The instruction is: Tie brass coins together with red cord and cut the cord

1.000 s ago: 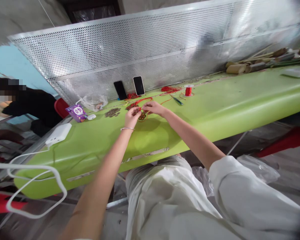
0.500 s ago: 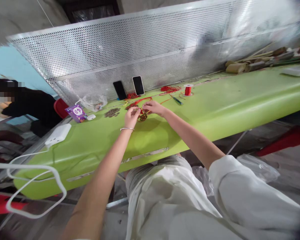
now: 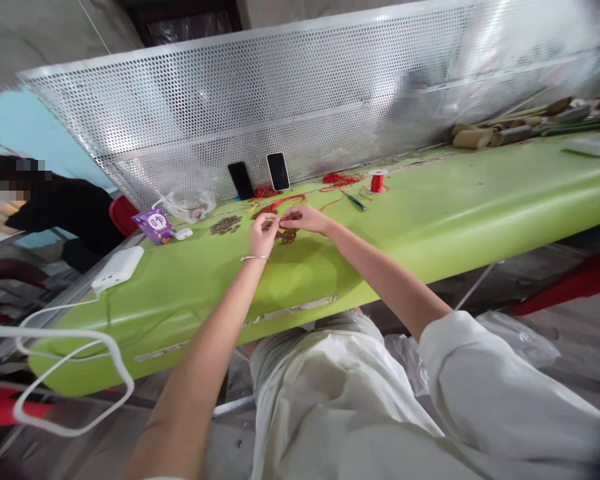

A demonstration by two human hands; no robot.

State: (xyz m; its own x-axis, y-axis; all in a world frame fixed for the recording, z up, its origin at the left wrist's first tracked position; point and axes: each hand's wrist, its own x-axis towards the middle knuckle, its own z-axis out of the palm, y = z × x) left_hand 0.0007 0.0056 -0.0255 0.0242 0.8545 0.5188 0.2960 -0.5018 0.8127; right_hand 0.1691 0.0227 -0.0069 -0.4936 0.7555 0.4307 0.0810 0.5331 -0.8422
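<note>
My left hand (image 3: pixel 263 233) and my right hand (image 3: pixel 304 219) meet fingertip to fingertip above the green table. Both are closed in a pinch on thin red cord, of which only a little shows between the fingers. Just under them is a cluster of brown coins (image 3: pixel 287 236) laced with red cord. Behind the hands lies a bundle of red cord (image 3: pixel 291 200). A pile of loose brown coins (image 3: pixel 225 225) rests to the left. Off to the right stand a spool of red cord (image 3: pixel 377 181) and a pair of small dark tweezers or snips (image 3: pixel 356 201).
Two phones (image 3: pixel 279 171) lean against the perforated metal screen (image 3: pixel 300 100). On the left are a plastic bag (image 3: pixel 190 203), a purple packet (image 3: pixel 155 225), a white earbud case (image 3: pixel 183 234) and a white power bank (image 3: pixel 118 268) with a cable. A person in black (image 3: pixel 75 207) sits beyond.
My right hand's fingertips have come in to touch the left hand's, covering the red cord that showed between them. The coin cluster has shifted slightly.
</note>
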